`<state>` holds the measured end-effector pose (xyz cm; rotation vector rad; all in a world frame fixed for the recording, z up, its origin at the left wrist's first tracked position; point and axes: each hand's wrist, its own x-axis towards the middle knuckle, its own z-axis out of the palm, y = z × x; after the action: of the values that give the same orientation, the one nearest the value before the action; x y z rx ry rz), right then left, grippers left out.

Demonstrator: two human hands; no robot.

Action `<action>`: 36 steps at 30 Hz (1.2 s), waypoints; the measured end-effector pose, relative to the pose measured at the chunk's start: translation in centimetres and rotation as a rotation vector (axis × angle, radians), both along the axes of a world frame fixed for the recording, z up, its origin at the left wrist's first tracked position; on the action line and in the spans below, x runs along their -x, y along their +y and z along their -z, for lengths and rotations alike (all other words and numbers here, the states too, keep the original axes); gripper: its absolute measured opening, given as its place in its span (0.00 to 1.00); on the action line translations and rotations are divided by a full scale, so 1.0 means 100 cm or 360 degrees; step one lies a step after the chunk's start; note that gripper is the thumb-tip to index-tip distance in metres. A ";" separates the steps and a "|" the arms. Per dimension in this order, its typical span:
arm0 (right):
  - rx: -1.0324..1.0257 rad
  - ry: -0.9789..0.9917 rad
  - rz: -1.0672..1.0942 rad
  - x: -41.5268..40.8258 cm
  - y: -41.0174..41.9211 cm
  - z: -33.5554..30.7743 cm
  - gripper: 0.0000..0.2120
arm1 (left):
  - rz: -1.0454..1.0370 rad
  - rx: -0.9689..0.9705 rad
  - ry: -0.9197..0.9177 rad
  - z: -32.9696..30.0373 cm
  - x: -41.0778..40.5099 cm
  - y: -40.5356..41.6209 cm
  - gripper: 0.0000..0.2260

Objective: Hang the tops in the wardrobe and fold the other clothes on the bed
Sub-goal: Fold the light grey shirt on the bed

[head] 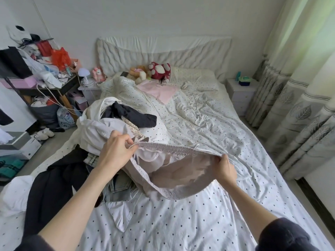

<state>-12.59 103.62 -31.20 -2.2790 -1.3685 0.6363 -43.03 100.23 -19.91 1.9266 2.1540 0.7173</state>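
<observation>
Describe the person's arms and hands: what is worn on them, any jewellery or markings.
Both forearms are bare from the elbow down. Dark grey sleeves are pushed up near the elbows, one on the left arm, one on the right. The left hand and right hand wear no gloves; no rings, watch or markings show.

Plain white walls (163, 15) enclose the room. Pale leaf-patterned curtains (297, 98) glow with daylight beside a small white bedside cabinet (241, 95). A cluttered dark tabletop (59, 86) stands over grey floor (54, 142).
</observation>
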 end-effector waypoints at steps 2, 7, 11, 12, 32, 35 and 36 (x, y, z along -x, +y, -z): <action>-0.0037 0.0060 0.0069 -0.004 0.005 -0.004 0.10 | 0.0092 -0.0041 0.0102 0.001 -0.006 0.004 0.09; -0.0054 0.0491 0.0230 -0.031 0.017 -0.010 0.08 | 0.0423 0.0237 0.0133 0.024 -0.024 0.015 0.12; -0.0045 0.0843 0.0192 -0.055 0.019 -0.006 0.07 | 0.0569 0.0708 0.0269 0.050 -0.037 0.013 0.11; -0.0052 0.0878 0.0160 -0.061 0.019 -0.006 0.09 | 0.0600 0.0850 0.0317 0.055 -0.042 0.008 0.18; -0.0198 -0.0696 -0.1202 -0.382 0.082 0.054 0.09 | 0.1162 0.1510 0.0169 0.158 -0.418 -0.008 0.07; -0.0109 -0.0794 -0.1229 -0.413 0.090 0.074 0.11 | 0.1263 0.1575 0.0049 0.179 -0.465 -0.002 0.06; -0.0072 -0.0818 -0.1237 -0.428 0.093 0.082 0.12 | 0.1296 0.1587 -0.0003 0.188 -0.485 0.001 0.06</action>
<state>30.21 112.95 -39.35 -1.8871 -2.5232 0.2108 5.45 100.37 -38.76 1.8518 1.0932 -0.4278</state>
